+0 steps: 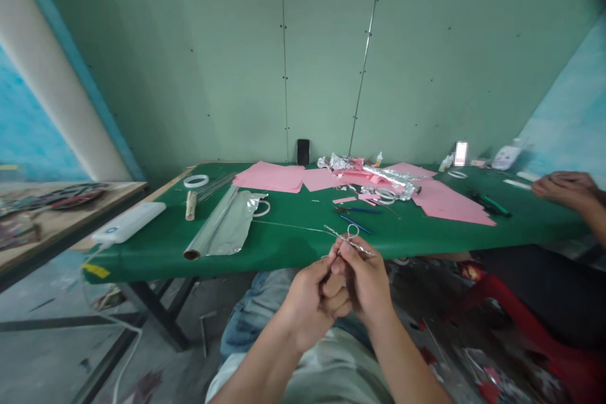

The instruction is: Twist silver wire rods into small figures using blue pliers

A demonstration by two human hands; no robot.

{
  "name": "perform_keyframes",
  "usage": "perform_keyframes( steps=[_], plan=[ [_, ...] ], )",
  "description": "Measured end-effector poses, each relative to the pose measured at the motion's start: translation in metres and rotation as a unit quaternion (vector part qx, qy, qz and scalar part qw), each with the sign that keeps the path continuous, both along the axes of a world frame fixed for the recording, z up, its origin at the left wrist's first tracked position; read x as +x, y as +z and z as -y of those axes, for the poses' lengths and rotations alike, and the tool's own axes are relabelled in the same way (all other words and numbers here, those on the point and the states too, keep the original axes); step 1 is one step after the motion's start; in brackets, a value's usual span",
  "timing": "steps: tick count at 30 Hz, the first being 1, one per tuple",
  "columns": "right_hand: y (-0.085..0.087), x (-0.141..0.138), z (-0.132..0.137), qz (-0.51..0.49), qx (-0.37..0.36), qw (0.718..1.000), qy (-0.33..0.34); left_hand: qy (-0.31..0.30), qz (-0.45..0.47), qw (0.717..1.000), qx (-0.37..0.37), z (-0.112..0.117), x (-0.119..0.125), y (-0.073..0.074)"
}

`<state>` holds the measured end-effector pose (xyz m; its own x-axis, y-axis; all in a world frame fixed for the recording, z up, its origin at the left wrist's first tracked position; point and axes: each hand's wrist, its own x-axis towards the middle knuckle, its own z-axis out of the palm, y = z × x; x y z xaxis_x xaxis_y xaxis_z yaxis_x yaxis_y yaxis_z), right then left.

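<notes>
Close together in front of the table edge, my left hand and my right hand are both closed on a thin silvery twisted wire. It looks wrapped in foil and bends into a small loop above my fingertips, with ends sticking out to either side. A fine straight strand stretches left from it over the green table. Just beyond my hands lie blue-handled pliers and a thin blue tool. My fingers hide part of the wire.
A foil roll, tape rings, a bundle of wires and a white power bank lie leftward. Pink sheets and crumpled foil are farther back. At right are another person's hands and a red chair.
</notes>
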<state>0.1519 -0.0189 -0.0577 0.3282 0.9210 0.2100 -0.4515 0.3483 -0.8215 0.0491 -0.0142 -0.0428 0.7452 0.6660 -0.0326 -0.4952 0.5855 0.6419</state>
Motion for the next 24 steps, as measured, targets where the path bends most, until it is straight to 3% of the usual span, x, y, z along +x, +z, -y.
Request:
perform_keyframes(
  steps=[8, 11, 13, 19, 24],
  plan=[
    [-0.001, 0.001, -0.003, -0.007, 0.02, 0.999, 0.045, -0.012, -0.072, 0.997, 0.025, -0.01, -0.004, -0.005],
    [-0.009, 0.001, -0.011, -0.004, 0.009, 1.0, 0.026, 0.043, -0.097, 0.993, 0.059, -0.017, 0.0, -0.012],
    [-0.017, 0.001, -0.02, -0.007, -0.001, 1.0, -0.004, 0.116, -0.113, 0.983, 0.088, -0.024, 0.006, -0.019],
    [-0.03, -0.009, -0.034, -0.011, -0.025, 0.999, -0.026, 0.332, -0.184, 0.903, 0.201, -0.043, 0.016, -0.042],
    [-0.024, -0.023, -0.03, -0.01, -0.027, 0.998, -0.057, 0.396, -0.232, 0.836, 0.302, -0.04, 0.017, -0.049]
  ],
)
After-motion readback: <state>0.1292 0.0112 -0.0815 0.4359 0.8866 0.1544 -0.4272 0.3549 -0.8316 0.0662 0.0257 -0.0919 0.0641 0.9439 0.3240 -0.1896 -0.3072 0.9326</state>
